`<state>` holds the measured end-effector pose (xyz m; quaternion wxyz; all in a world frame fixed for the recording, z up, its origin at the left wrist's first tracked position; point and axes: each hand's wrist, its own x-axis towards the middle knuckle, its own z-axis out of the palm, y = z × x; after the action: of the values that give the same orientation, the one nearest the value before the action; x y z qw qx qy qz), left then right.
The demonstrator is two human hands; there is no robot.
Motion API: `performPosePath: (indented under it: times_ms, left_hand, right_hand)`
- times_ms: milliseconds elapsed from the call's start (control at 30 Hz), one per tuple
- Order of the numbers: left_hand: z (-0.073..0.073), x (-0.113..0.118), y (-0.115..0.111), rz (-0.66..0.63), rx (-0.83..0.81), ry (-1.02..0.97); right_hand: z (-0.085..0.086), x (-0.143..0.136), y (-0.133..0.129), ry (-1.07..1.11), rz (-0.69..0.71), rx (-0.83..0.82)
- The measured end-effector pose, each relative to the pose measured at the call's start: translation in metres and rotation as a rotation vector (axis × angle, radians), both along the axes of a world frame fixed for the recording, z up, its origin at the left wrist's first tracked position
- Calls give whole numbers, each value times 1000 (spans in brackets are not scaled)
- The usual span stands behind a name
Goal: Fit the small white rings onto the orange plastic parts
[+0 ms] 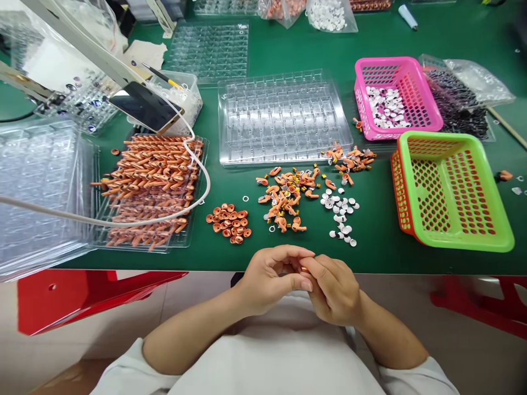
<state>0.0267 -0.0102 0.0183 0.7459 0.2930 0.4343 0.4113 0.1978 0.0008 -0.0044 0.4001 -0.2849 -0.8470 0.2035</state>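
Observation:
My left hand (267, 280) and my right hand (336, 288) meet at the table's front edge, fingertips together. Between them a sliver of a small copper-coloured part (304, 269) shows; the fingers cover most of it. Both hands are closed around it. Just beyond them lies a loose heap of orange earphone-like housings (288, 195) with yellow tabs. Left of that heap are copper-coloured round caps (229, 222). On its right, small white round pieces (341, 214) with some dark undersides are scattered.
A clear tray (284, 118) sits mid-table. At right stand a pink basket (432, 112) holding white pieces and a green basket (500, 219). Trays of copper-coloured stemmed parts (152, 170) are at left, crossed by a white cable (201, 192). A phone (144, 107) rests behind.

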Motion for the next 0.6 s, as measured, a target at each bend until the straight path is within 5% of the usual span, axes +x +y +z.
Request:
performPosePath:
  times_ms: [367, 600]
  left_hand:
    - [-2, -2, -2, 41, 2, 49]
    - [-1, 1, 9, 21, -34, 145]
  right_hand:
    - [-6, -4, 0, 40, 37, -56]
    - [-6, -6, 2, 126, -67, -248]
